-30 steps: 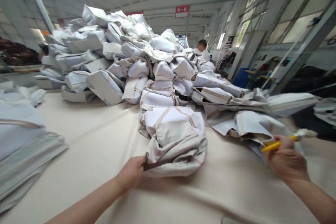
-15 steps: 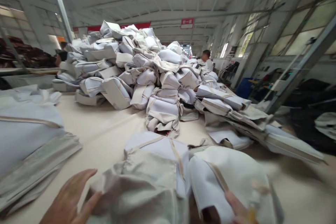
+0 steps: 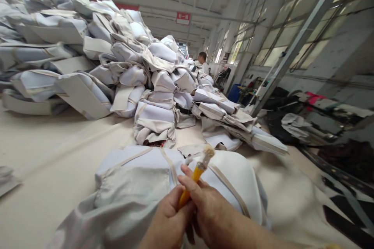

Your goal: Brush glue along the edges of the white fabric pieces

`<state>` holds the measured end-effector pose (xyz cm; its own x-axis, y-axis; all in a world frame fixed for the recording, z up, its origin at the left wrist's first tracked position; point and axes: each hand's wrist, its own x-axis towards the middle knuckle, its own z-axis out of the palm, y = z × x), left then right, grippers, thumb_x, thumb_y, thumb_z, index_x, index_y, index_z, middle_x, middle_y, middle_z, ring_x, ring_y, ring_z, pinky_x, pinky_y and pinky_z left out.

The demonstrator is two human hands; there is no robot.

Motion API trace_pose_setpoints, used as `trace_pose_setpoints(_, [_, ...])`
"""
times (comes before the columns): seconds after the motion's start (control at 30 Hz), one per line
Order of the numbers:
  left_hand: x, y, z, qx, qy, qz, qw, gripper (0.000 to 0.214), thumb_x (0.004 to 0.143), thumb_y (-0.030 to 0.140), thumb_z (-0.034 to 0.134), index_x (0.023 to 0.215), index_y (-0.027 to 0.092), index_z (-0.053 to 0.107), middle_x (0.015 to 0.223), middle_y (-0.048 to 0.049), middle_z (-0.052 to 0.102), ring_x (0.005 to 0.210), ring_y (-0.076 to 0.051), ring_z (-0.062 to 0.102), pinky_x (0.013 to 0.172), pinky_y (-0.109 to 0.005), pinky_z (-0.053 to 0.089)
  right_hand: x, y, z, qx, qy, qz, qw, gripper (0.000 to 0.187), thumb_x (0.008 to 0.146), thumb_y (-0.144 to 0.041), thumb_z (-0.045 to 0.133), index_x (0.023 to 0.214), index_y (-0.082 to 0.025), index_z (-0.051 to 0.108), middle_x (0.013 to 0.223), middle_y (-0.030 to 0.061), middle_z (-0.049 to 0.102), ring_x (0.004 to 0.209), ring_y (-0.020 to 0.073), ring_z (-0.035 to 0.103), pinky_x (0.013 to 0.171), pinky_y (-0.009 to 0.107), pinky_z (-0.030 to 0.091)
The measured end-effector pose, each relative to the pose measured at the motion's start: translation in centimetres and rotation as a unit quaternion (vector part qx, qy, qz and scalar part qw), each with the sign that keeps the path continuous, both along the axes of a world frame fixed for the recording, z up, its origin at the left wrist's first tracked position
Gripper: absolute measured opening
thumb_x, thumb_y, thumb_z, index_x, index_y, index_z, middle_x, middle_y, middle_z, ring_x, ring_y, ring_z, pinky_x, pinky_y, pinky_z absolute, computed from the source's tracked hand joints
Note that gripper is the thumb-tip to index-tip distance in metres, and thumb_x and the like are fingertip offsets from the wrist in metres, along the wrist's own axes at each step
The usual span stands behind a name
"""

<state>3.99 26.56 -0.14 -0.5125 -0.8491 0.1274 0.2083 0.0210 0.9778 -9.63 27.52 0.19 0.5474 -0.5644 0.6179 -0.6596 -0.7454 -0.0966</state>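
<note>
A small brush (image 3: pixel 197 170) with a yellow handle, a metal collar and pale bristles stands tilted between my hands, bristles upward. My left hand (image 3: pixel 168 218) closes on the lower handle. My right hand (image 3: pixel 214 210) meets it from the right, its fingers around the handle; some fingers are hidden behind the grip. Just beneath and beyond the hands lies a pale fabric piece with beige straps: a grey, crumpled cloth part (image 3: pixel 131 190) on the left and a rounded, stiff white panel (image 3: pixel 238 179) on the right. Whether these are joined I cannot tell.
A tall heap of similar white and grey sewn pieces (image 3: pixel 157 85) fills the far side of the table (image 3: pixel 43 148). A person (image 3: pixel 202 62) is beyond it. A slanted metal post (image 3: pixel 300 39) rises at the right, near dark material and a blue barrel (image 3: pixel 234 93).
My left hand has come from the open position at the left to the brush. My right hand has brought the brush to the middle. The view has swung right.
</note>
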Motion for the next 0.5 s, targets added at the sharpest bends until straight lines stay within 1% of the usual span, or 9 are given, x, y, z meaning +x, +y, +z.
trace_pose_setpoints(0.03, [0.0, -0.5, -0.8, -0.006, 0.002, 0.025, 1.000, 0.044, 0.078, 0.056, 0.057, 0.097, 0.016, 0.058, 0.061, 0.0001, 0.053, 0.051, -0.013, 0.050, 0.046, -0.021, 0.038, -0.3, 0.0, 0.1, 0.008, 0.022, 0.004, 1.000, 0.074, 0.080, -0.021, 0.051, 0.146, -0.023, 0.016, 0.130, 0.0170, 0.051, 0.108, 0.0247, 0.059, 0.084, 0.037, 0.053])
trace_pose_setpoints(0.1, [-0.2, -1.7, -3.1, -0.060, -0.007, 0.099, 0.993, 0.040, 0.081, 0.056, 0.054, 0.085, 0.016, 0.058, 0.061, -0.0001, 0.053, 0.054, -0.013, 0.051, 0.051, -0.022, 0.040, -2.0, -0.6, 1.1, -0.030, 0.044, -0.009, 0.999, 0.067, 0.082, -0.016, 0.045, 0.143, -0.031, 0.023, 0.126, 0.0096, 0.056, 0.107, 0.0234, 0.060, 0.086, 0.040, 0.052])
trace_pose_setpoints(0.17, [-0.4, -2.8, -5.4, -0.123, -0.024, 0.173, 0.977, 0.038, 0.083, 0.054, 0.051, 0.081, 0.017, 0.058, 0.061, 0.0004, 0.052, 0.057, -0.013, 0.050, 0.057, -0.023, 0.041, -5.4, -2.5, 3.3, -0.099, 0.011, -0.078, 0.992, 0.057, 0.085, -0.017, 0.042, 0.137, -0.035, 0.032, 0.125, 0.0044, 0.058, 0.113, 0.0240, 0.056, 0.093, 0.045, 0.047])
trace_pose_setpoints(0.23, [-0.8, -3.5, -7.2, -0.149, -0.031, 0.215, 0.965, 0.038, 0.086, 0.054, 0.047, 0.086, 0.018, 0.059, 0.060, 0.0008, 0.051, 0.057, -0.013, 0.050, 0.059, -0.024, 0.041, -10.6, -5.9, 5.8, -0.118, -0.079, -0.255, 0.956, 0.041, 0.088, -0.028, 0.045, 0.129, -0.027, 0.042, 0.123, 0.0073, 0.058, 0.112, 0.0230, 0.056, 0.095, 0.042, 0.045])
trace_pose_setpoints(0.3, [-1.0, -3.9, -8.3, -0.141, -0.021, 0.235, 0.961, 0.039, 0.087, 0.054, 0.045, 0.090, 0.018, 0.060, 0.062, 0.0004, 0.053, 0.058, -0.013, 0.051, 0.060, -0.024, 0.042, -16.8, -9.9, 7.7, -0.109, -0.104, -0.354, 0.923, 0.062, 0.081, -0.031, 0.058, 0.133, -0.005, 0.036, 0.131, 0.0257, 0.046, 0.122, 0.0338, 0.045, 0.100, 0.050, 0.035])
trace_pose_setpoints(0.33, [-1.1, -3.9, -8.7, -0.132, -0.014, 0.239, 0.962, 0.038, 0.088, 0.053, 0.045, 0.090, 0.018, 0.059, 0.063, 0.0001, 0.054, 0.059, -0.013, 0.051, 0.061, -0.024, 0.042, -19.7, -12.0, 8.2, -0.089, -0.053, -0.424, 0.900, 0.079, 0.074, -0.033, 0.067, 0.136, -0.001, 0.030, 0.139, 0.0296, 0.034, 0.130, 0.0363, 0.033, 0.104, 0.049, 0.027])
trace_pose_setpoints(0.37, [-1.1, -4.0, -8.9, -0.123, -0.008, 0.238, 0.963, 0.037, 0.088, 0.053, 0.045, 0.090, 0.018, 0.059, 0.065, -0.0002, 0.055, 0.061, -0.013, 0.052, 0.062, -0.023, 0.043, -22.5, -13.9, 8.5, -0.069, -0.007, -0.489, 0.869, 0.091, 0.067, -0.036, 0.073, 0.138, -0.001, 0.027, 0.144, 0.0306, 0.025, 0.135, 0.0376, 0.021, 0.107, 0.049, 0.019])
trace_pose_setpoints(0.4, [-1.0, -4.0, -9.1, -0.113, -0.004, 0.234, 0.966, 0.036, 0.089, 0.052, 0.045, 0.090, 0.018, 0.059, 0.067, -0.0006, 0.057, 0.062, -0.013, 0.053, 0.063, -0.023, 0.044, -24.8, -15.7, 8.4, -0.058, -0.002, -0.512, 0.857, 0.100, 0.062, -0.034, 0.078, 0.139, 0.000, 0.024, 0.146, 0.0319, 0.019, 0.137, 0.0396, 0.012, 0.108, 0.052, 0.011])
trace_pose_setpoints(0.5, [-0.6, -4.0, -9.6, -0.080, 0.003, 0.223, 0.972, 0.036, 0.088, 0.051, 0.048, 0.089, 0.018, 0.061, 0.073, -0.0020, 0.060, 0.064, -0.012, 0.055, 0.064, -0.023, 0.045, -29.4, -20.4, 7.0, -0.032, 0.002, -0.544, 0.839, 0.123, 0.051, -0.037, 0.084, 0.143, 0.001, 0.011, 0.148, 0.0329, 0.006, 0.138, 0.0402, -0.003, 0.107, 0.056, 0.000])
